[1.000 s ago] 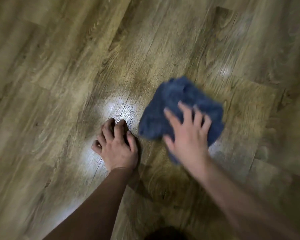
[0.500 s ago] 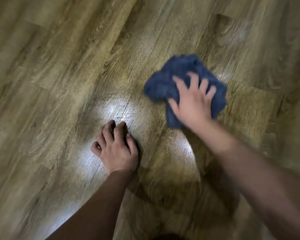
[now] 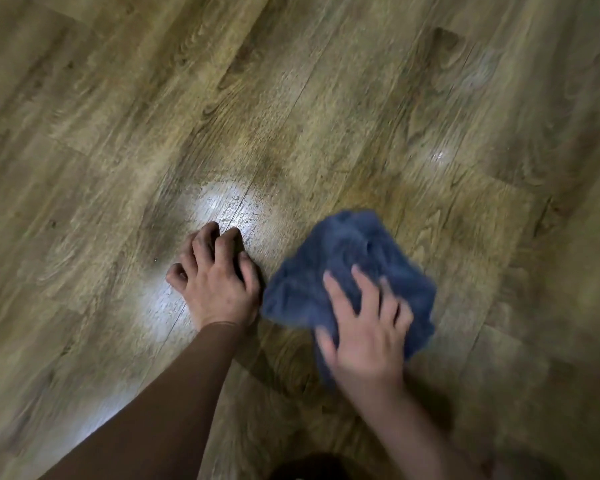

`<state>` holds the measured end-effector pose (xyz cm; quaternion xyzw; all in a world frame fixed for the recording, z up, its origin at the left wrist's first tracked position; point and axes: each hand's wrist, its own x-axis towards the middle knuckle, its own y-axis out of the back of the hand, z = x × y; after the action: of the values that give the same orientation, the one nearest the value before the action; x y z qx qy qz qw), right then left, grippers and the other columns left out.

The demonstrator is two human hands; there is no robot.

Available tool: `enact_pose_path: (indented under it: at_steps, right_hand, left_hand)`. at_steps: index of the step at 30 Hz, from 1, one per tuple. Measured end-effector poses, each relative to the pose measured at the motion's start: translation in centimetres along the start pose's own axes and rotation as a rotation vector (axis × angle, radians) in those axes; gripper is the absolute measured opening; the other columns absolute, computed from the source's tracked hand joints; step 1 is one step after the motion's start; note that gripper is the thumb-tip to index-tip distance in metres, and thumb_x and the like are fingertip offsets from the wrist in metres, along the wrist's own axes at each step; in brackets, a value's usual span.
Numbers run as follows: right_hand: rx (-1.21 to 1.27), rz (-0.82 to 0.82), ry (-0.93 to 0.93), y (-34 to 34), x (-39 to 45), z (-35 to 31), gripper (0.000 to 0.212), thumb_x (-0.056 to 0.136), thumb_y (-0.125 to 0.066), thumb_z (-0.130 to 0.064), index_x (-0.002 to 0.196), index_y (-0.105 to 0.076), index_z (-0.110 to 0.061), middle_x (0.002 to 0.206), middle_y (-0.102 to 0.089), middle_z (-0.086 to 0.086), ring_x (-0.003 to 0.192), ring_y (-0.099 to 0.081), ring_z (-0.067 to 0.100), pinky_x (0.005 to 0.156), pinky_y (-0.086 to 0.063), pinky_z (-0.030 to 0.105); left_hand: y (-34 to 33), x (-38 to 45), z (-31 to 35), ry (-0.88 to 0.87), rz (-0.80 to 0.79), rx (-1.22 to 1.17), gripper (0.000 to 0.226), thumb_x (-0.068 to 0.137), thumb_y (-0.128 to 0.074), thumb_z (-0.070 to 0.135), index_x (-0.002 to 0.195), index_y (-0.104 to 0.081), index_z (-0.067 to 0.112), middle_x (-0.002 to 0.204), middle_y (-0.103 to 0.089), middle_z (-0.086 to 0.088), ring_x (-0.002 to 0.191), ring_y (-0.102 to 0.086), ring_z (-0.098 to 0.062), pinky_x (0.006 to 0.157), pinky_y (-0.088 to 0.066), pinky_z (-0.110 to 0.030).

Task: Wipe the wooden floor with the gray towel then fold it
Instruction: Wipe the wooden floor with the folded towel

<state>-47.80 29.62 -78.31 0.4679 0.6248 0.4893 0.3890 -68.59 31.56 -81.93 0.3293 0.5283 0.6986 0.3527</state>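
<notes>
The crumpled blue-gray terry towel now lies lower in the frame than half a second ago, at lower centre-right, its left edge close beside the left hand. The right hand, flat on the towel with spread fingers, comes down with it, back toward the bottom edge.

My right hand and the gray towel are motion-blurred, and my palm hides the towel's near part. Both my forearms leave the bottom edge.
</notes>
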Motion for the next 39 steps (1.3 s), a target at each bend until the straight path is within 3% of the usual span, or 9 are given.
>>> enact_pose_path:
  at_steps: [3,7,13,20,24,28,30,33,39]
  right_hand:
    - [-0.024,-0.105,0.038,-0.8,-5.4,-0.2,0.071,0.077,-0.056,-0.055,0.144,-0.046,-0.034,0.146,-0.042,0.009,0.129,-0.042,0.044,0.102,-0.028,0.061]
    - [-0.021,-0.12,0.073,-0.4,-2.3,-0.1,0.074,0.073,-0.07,-0.053,0.142,-0.05,-0.033,0.144,-0.043,0.011,0.125,-0.042,0.045,0.097,-0.03,0.062]
    - [-0.047,-0.087,0.15,0.8,9.3,-0.1,0.071,0.078,-0.069,-0.051,0.143,-0.049,-0.033,0.146,-0.043,0.012,0.124,-0.042,0.042,0.1,-0.029,0.058]
    - [-0.064,-0.041,-0.018,-0.4,26.1,-3.3,0.06,0.088,-0.058,-0.054,0.144,-0.041,-0.04,0.152,-0.032,0.01,0.132,-0.034,0.04,0.106,-0.024,0.061]
    - [-0.092,-0.006,-0.008,-0.4,23.1,-4.9,0.059,0.089,-0.057,-0.052,0.145,-0.041,-0.04,0.15,-0.035,0.01,0.129,-0.036,0.038,0.105,-0.027,0.059]
    - [-0.087,-0.077,0.173,-0.1,11.6,-6.6,0.068,0.083,-0.063,-0.05,0.147,-0.041,-0.04,0.151,-0.038,0.008,0.13,-0.039,0.039,0.104,-0.03,0.055]
    - [-0.048,-0.151,0.229,-0.5,3.7,-7.7,0.072,0.078,-0.067,-0.048,0.146,-0.045,-0.038,0.151,-0.042,0.008,0.134,-0.041,0.043,0.107,-0.031,0.058]
    - [-0.084,-0.288,0.409,-1.0,-5.2,-8.6,0.075,0.07,-0.072,-0.054,0.14,-0.054,-0.036,0.143,-0.054,0.008,0.126,-0.053,0.046,0.102,-0.041,0.062]
    - [-0.1,-0.201,0.503,-1.0,0.2,-8.7,0.075,0.072,-0.072,-0.055,0.141,-0.052,-0.037,0.144,-0.052,0.007,0.124,-0.052,0.042,0.102,-0.038,0.06]
  left_hand:
    - [0.2,-0.1,0.1,0.011,-0.002,-0.01,0.038,0.086,-0.052,0.036,0.124,-0.054,0.032,0.142,-0.047,0.003,0.131,-0.04,-0.029,0.099,-0.027,-0.052]
    - [0.5,0.2,0.4,0.015,-0.002,-0.017,0.038,0.085,-0.054,0.034,0.123,-0.057,0.029,0.14,-0.05,0.002,0.129,-0.042,-0.029,0.098,-0.027,-0.048]
    - [0.5,0.1,0.0,0.007,-0.014,0.011,0.037,0.087,-0.051,0.037,0.123,-0.056,0.031,0.141,-0.048,0.005,0.131,-0.04,-0.025,0.1,-0.024,-0.045]
    - [-0.5,0.3,-0.3,-0.005,0.03,-0.022,0.038,0.085,-0.051,0.038,0.122,-0.052,0.031,0.14,-0.048,0.007,0.132,-0.041,-0.024,0.102,-0.028,-0.05]
    - [1.2,0.3,-0.1,0.123,0.027,-0.354,0.051,0.075,-0.046,0.028,0.125,-0.052,0.021,0.122,-0.057,0.005,0.121,-0.047,-0.02,0.1,-0.024,-0.037]
    - [4.5,1.2,-2.2,0.44,0.087,-1.08,0.033,0.082,-0.04,0.02,0.112,-0.054,0.016,0.109,-0.06,-0.007,0.102,-0.058,-0.019,0.095,-0.047,-0.042]
    - [5.8,0.7,-4.8,0.504,0.066,-0.946,0.029,0.089,-0.045,0.027,0.113,-0.06,0.02,0.108,-0.063,-0.001,0.101,-0.061,-0.011,0.091,-0.045,-0.034]
    - [5.9,-0.3,-8.5,0.402,-0.032,-0.427,0.025,0.092,-0.057,0.021,0.115,-0.066,0.025,0.126,-0.057,0.001,0.126,-0.045,-0.021,0.103,-0.025,-0.044]
    - [5.4,-1.7,-10.3,0.187,-0.252,-0.272,0.038,0.101,-0.039,0.051,0.135,-0.051,0.04,0.158,-0.029,0.013,0.148,-0.016,-0.013,0.115,-0.006,-0.053]
